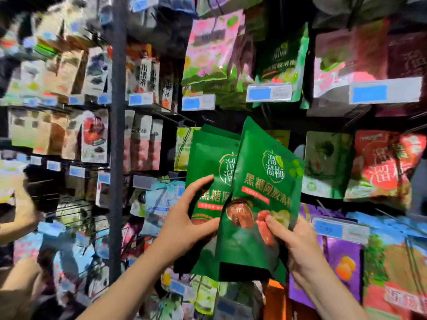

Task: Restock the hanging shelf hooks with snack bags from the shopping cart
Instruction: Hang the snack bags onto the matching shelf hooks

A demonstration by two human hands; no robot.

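1. Left hand [187,218]: raised at centre, thumb in front and fingers curled round the left edge of the rear green bag [208,162], gripping it.
2. Right hand [298,248]: just right of the left hand, thumb pressed on the lower front of the front green bag [258,181], fingers wrapped behind, gripping it.
3. The two bags were held upright and overlapping, the front one covering the right part of the rear one, both near the camera and in front of the shelf rows.
4. Far above them hung a green bag of matching design [282,56], with a price tag [269,92] at its lower edge and a pink and green bag [212,47] to its left.
5. A red bag [381,167] hung to the right, a purple bag [344,262] lower right.
6. A dark upright post [117,135] stood at left; the stock beyond it was blurred
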